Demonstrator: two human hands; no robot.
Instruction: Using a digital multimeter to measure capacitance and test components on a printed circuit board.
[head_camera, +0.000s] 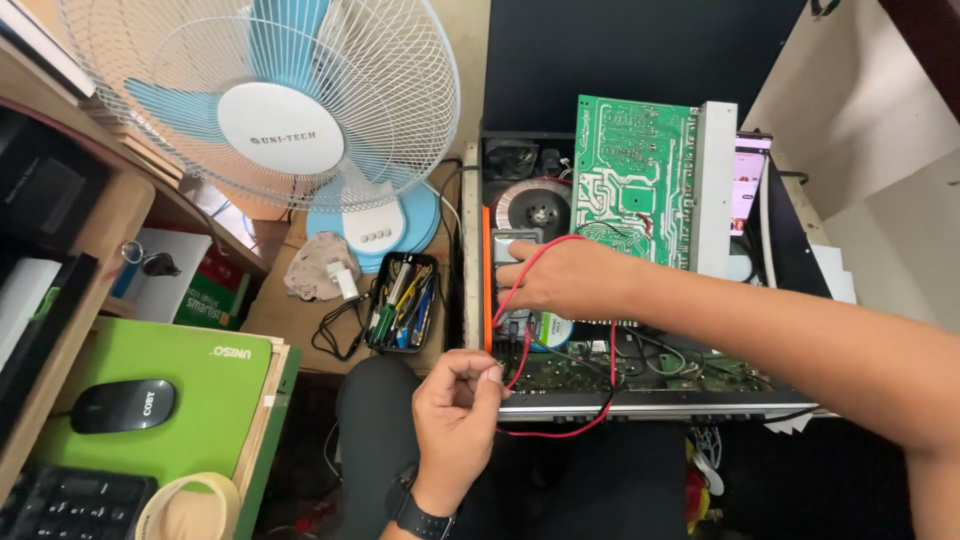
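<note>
The cover is already off the open box (480, 250), the right hand (560, 278) rests inside, fingers curled on the meter (515, 245), and the left hand (458, 400) pinches a red wire (560, 432) nearby.

Beside the open metal chassis (470, 250), the left hand (455, 415) pinches a red wire (525, 275). Inside the chassis, the right hand (560, 278) rests below the upright green circuit board (635, 180).

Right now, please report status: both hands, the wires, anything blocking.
Left hand pinching red wire end. Right hand resting on multimeter inside open chassis. Upright green circuit board close beside right hand.
</note>
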